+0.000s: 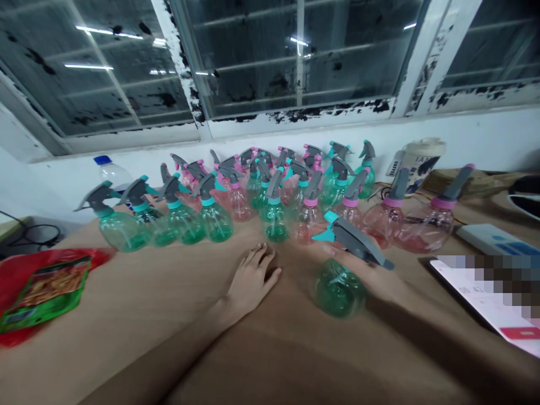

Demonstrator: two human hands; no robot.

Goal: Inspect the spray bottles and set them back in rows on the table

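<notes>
My right hand [371, 274] is closed around the neck of a green spray bottle [337, 292]. This bottle is tilted, with a grey and turquoise trigger head above my fingers, and its lower outline is blurred. Resting on the table with its fingers stretched out, my left hand [252, 275] holds nothing. Just beyond it, a green spray bottle [275, 220] with a turquoise collar stands in the front row. Pink spray bottles [426, 228] with pink collars stand to the right of that one, partly behind my right hand.
More green spray bottles [215, 222] stand at the front left, with several others crowded behind. A red bag with a snack packet [46, 292] lies left on the wooden table [135, 315]. At right are a phone [476, 292], a white box [485, 239] and a lidded cup [417, 163].
</notes>
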